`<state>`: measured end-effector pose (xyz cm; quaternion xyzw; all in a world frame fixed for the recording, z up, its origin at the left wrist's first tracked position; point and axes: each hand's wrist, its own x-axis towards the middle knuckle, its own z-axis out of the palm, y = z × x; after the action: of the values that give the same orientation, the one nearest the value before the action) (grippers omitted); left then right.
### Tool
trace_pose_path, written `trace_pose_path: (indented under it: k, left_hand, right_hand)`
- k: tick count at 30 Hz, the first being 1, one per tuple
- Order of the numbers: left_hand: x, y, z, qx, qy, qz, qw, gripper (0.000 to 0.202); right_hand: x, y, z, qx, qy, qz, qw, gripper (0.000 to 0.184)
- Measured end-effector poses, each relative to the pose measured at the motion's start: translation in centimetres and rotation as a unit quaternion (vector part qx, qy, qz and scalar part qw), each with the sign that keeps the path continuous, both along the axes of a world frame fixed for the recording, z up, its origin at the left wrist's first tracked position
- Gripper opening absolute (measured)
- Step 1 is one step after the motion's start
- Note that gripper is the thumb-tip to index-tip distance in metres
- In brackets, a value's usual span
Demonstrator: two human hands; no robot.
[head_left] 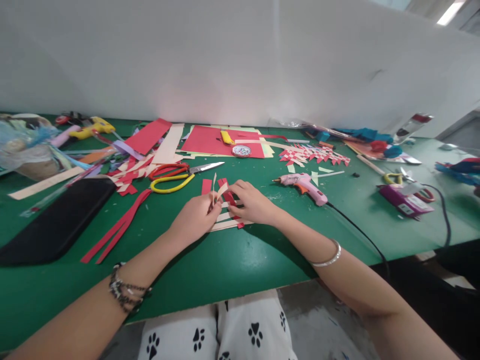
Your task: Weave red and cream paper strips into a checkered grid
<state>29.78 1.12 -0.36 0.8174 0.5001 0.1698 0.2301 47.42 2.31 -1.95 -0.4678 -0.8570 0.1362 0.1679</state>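
Both my hands meet over a small weave of red and cream paper strips (228,220) lying on the green table (232,260). My left hand (197,217) pinches a cream strip (215,186) that stands up between its fingertips. My right hand (252,202) has its fingers closed on the red and cream strips at the weave's top edge. A beaded bracelet sits on my left wrist and a silver bangle on my right.
Scissors with red and yellow handles (176,176) lie just behind my hands. A pink glue gun (304,186) with a black cord lies to the right. Red paper sheets (221,142), a finished woven piece (313,155), loose red strips (120,226) and a black pouch (56,220) surround them.
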Motion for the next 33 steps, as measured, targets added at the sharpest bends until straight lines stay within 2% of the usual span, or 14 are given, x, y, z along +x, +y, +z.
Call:
trace_pose_path:
  k: [6,18,24,33]
  left_hand:
    - [0.0,0.1,0.0,0.001,-0.002,-0.009,1.000,0.025]
    - [0.0,0.0,-0.1,-0.004,0.008,-0.010,1.000,0.026]
    - [0.1,0.0,0.0,-0.006,0.004,-0.013,1.000,0.027]
    - [-0.1,-0.1,0.0,-0.012,0.013,-0.010,1.000,0.026]
  right_hand:
    - [0.0,-0.1,0.1,-0.013,0.020,-0.002,1.000,0.025]
    - [0.7,-0.4,1.5,-0.087,0.052,-0.031,0.994,0.042]
    - [0.7,-0.2,1.0,-0.082,0.083,-0.050,0.992,0.041]
    - [0.7,0.5,0.1,-0.183,0.207,-0.086,0.957,0.041]
